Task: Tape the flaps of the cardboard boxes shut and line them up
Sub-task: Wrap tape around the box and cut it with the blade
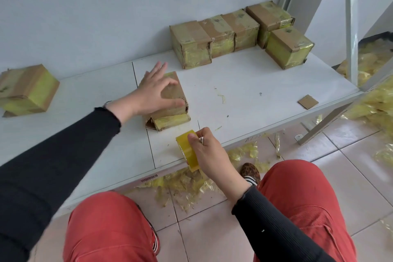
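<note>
Red-trousered knees nearest, above pale floor tiles littered with crumpled yellow tape scraps (187,183). Just beyond, at the near edge of the white counter (244,91), right hand (209,155) curled round a roll of translucent yellow packing tape (188,151), thumb across the roll's top, fingers wrapped behind it. Past the roll, near the counter's middle, a small brown cardboard box banded with yellow tape (172,104), one end flap folded out toward the near edge; left hand (155,91) spread flat on the box top, fingers straight and pressing down. Right of that box, near the counter's right edge, a small loose square of brown cardboard (308,101). Left of it, well apart, another taped cardboard box (27,90), tilted. Farthest back, against the white wall, a row of four taped boxes (229,32) side by side, with a fifth taped box (289,48) just in front of the row's right end.
</note>
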Available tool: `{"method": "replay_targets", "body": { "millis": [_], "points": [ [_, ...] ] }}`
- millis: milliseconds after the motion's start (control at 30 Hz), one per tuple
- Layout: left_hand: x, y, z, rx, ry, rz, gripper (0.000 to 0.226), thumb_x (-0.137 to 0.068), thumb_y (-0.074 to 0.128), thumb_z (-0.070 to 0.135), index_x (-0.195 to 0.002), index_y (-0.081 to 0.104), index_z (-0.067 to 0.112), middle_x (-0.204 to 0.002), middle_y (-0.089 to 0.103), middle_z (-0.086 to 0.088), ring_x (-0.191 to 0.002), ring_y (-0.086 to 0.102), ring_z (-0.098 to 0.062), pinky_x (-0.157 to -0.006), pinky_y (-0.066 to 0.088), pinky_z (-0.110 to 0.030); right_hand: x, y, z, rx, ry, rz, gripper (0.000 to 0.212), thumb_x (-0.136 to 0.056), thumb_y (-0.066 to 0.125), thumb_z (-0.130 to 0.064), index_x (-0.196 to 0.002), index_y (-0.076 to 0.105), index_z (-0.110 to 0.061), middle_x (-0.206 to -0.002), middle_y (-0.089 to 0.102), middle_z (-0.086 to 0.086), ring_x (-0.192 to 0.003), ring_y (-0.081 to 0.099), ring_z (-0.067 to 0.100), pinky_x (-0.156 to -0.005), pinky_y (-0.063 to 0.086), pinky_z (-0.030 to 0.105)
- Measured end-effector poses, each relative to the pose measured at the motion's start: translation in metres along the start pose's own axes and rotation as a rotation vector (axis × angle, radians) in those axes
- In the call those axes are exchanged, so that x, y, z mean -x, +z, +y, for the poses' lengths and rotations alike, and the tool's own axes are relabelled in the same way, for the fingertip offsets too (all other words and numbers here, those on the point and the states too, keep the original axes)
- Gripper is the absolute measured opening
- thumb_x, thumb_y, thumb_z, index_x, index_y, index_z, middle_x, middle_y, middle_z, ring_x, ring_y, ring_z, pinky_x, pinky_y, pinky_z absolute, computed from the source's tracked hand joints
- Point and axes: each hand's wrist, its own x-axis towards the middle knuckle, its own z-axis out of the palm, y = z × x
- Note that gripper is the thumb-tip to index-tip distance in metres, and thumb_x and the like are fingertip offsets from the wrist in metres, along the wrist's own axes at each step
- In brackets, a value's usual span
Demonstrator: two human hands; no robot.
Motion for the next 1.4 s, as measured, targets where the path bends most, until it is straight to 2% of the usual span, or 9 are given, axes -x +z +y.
{"method": "replay_targets", "body": {
  "millis": [167,400,500,600,800,967,1067,1200,1400],
  "points": [
    [0.021,0.010,-0.021,-0.406,0.033,-0.195,0.123,-0.069,0.050,0.097,-0.159,-0.016,0.045,-0.163,-0.032,0.000,-0.153,-0.028,-0.014,-0.125,-0.011,-0.038,-0.005,0.004,-0.003,-0.030,0.012,0.003,0.033,-0.103,0.039,-0.056,-0.108,0.048,-0.025,-0.071,0.057,-0.008,-0.065,0.054,0.015,-0.062,0.040,0.034],
    [0.013,-0.028,-0.020,-0.109,0.017,-0.135,0.068,-0.093,0.058,0.067,-0.153,0.026,0.061,-0.169,0.026,0.010,-0.155,0.024,-0.012,-0.126,0.023,-0.043,-0.010,-0.021,-0.033,-0.209,-0.095,0.035,0.027,-0.107,0.043,-0.044,-0.113,0.056,-0.020,-0.083,0.058,-0.006,-0.075,0.054,0.015,-0.070,0.043,0.035],
    [0.004,-0.052,-0.015,0.330,-0.075,-0.125,0.037,-0.094,0.063,0.055,-0.131,0.060,0.058,-0.136,0.066,0.019,-0.127,0.060,-0.007,-0.115,0.041,-0.035,-0.019,-0.039,-0.060,-0.378,-0.169,0.055,0.020,-0.106,0.049,-0.032,-0.119,0.060,-0.021,-0.092,0.062,-0.009,-0.074,0.058,0.001,-0.063,0.045,0.020],
    [-0.001,-0.064,-0.017,0.510,-0.117,-0.184,0.025,-0.103,0.061,0.038,-0.126,0.067,0.045,-0.119,0.075,0.017,-0.115,0.069,-0.006,-0.099,0.049,-0.024,-0.030,-0.052,-0.081,-0.465,-0.211,0.005,0.022,-0.103,0.051,-0.020,-0.123,0.060,-0.025,-0.089,0.064,-0.010,-0.060,0.057,-0.010,-0.052,0.042,0.009],
    [-0.007,-0.063,-0.013,0.193,-0.032,0.293,0.037,-0.099,0.060,0.015,-0.130,0.072,0.032,-0.131,0.071,0.010,-0.121,0.064,-0.006,-0.102,0.047,-0.024,-0.053,-0.042,-0.108,-0.423,-0.268,0.048,0.011,-0.107,0.051,-0.027,-0.110,0.057,-0.018,-0.086,0.057,-0.005,-0.055,0.049,-0.002,-0.054,0.037,0.017],
    [-0.009,-0.063,-0.017,0.002,0.029,-0.048,0.068,-0.084,0.042,0.048,-0.142,0.054,0.015,-0.166,0.033,-0.007,-0.151,0.029,-0.021,-0.124,0.018,-0.045,-0.064,-0.031,-0.120,-0.406,-0.271,0.053,0.049,-0.107,0.047,-0.043,-0.116,0.058,0.004,-0.094,0.059,0.020,-0.082,0.051,0.018,-0.073,0.043,0.037],
    [-0.012,-0.061,-0.027,-0.136,0.046,-0.099,0.083,-0.084,0.067,0.059,-0.153,0.040,0.021,-0.162,0.031,-0.012,-0.150,0.026,-0.026,-0.122,0.024,-0.050,-0.064,-0.029,-0.118,-0.410,-0.282,-0.004,0.050,-0.108,0.046,-0.044,-0.124,0.060,0.000,-0.123,0.064,0.027,-0.097,0.064,0.036,-0.093,0.051,0.053],
    [-0.018,-0.050,-0.045,-0.191,0.078,0.004,0.099,-0.084,0.077,0.054,-0.163,0.022,0.030,-0.172,0.016,-0.002,-0.154,0.023,-0.022,-0.124,0.023,-0.038,-0.066,-0.029,-0.103,-0.358,-0.435,-0.006,0.029,-0.111,0.043,-0.025,-0.111,0.059,-0.001,-0.085,0.056,-0.005,-0.069,0.051,0.000,-0.062,0.041,0.016],
    [-0.022,-0.049,-0.061,-0.187,0.067,-0.046,0.096,-0.089,0.066,0.064,-0.151,-0.007,0.068,-0.173,-0.004,0.011,-0.159,0.004,-0.017,-0.127,0.008,-0.041,-0.052,-0.001,-0.035,-0.215,-0.291,0.026,0.034,-0.110,0.042,-0.031,-0.079,0.036,-0.022,-0.071,0.036,-0.011,-0.063,0.034,0.007,-0.061,0.030,0.028]
  ]
}}
